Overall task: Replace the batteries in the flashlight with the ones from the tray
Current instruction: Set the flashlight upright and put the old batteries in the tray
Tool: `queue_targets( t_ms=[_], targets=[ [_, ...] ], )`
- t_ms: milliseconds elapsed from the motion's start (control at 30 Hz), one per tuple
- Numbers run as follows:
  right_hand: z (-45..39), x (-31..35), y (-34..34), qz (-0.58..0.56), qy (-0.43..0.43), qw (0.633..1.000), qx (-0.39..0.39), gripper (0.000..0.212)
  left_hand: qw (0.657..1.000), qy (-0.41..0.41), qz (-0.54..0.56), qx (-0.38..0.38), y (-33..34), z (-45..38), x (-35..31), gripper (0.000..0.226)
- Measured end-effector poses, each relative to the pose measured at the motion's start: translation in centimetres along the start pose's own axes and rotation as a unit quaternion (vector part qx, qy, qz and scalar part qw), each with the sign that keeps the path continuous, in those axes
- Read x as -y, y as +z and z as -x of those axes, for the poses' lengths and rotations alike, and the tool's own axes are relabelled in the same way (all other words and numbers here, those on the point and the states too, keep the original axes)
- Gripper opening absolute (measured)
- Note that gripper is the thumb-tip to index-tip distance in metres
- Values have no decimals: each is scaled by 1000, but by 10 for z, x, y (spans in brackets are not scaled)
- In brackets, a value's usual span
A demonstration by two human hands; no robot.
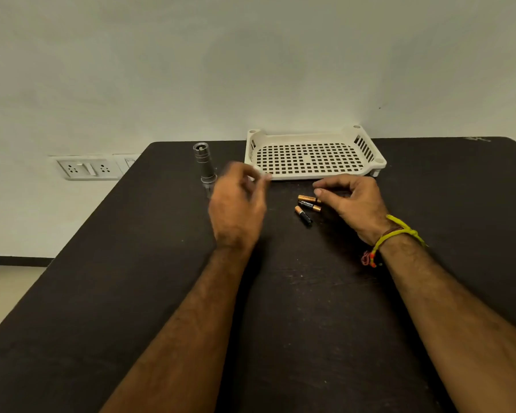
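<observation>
Batteries, three of them, lie loose on the dark table between my two hands and just in front of the white perforated tray, which looks bare inside. Two of them, the upper battery and the middle battery, lie side by side and touching, long axes running left to right. The third battery sits just below them, turned diagonally, copper end toward the upper left.

My right hand hovers just right of the pair, fingers curled, thumb and forefinger pinched close together at the pair's right ends. It grips nothing that I can see. Whether a fingertip touches the upper battery I cannot tell.

My left hand is motion-blurred, loosely open, fingers spread, holding nothing. It is between the flashlight and the batteries. The flashlight stands upright on end near the table's far edge, left of the tray; its lower part is hidden behind my left hand.

Judgement: right hand is clearly nearer the batteries, left hand nearer the flashlight. The pair's axis lies across my reach, so a pinch across the barrel from the right suits. Round cells may roll on the flat top if nudged.
</observation>
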State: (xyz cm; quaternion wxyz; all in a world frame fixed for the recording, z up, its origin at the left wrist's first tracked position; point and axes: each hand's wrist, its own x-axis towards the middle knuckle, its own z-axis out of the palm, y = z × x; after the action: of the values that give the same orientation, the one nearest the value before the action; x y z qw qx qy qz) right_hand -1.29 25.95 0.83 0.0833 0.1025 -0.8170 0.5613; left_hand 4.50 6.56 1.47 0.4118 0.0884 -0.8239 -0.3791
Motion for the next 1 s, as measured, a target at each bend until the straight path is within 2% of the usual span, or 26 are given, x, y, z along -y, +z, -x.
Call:
queue_targets(
  t_ms=[33, 100, 167, 267, 500, 800, 1000],
  targets=[
    [1, 1, -3, -11, -11, 1000, 27, 16, 996, -2, 24, 86, 5, 6, -5, 21],
    [3, 1, -6, 8, -46, 996, 69, 18, 977, 18, -5, 215, 15, 14, -10, 32],
    [4, 0, -5, 88, -75, 989, 92, 20, 961, 33, -54, 269, 21, 15, -10, 39],
    [2, 0, 1, 197, -94, 973, 70, 19, 956, 13, -76, 283, 21, 13, -9, 42],
    [0, -2, 4, 317, -78, 945, -3, 18, 947, -26, -118, 297, 24, 18, -23, 49],
    [4, 3, 4, 309, -109, 945, -8, 18, 944, -116, -162, 265, 22, 7, -25, 40],
    [3, 5, 4, 328, -95, 940, 13, 22, 929, -113, -241, 256, 26, 8, -30, 25]
  ],
)
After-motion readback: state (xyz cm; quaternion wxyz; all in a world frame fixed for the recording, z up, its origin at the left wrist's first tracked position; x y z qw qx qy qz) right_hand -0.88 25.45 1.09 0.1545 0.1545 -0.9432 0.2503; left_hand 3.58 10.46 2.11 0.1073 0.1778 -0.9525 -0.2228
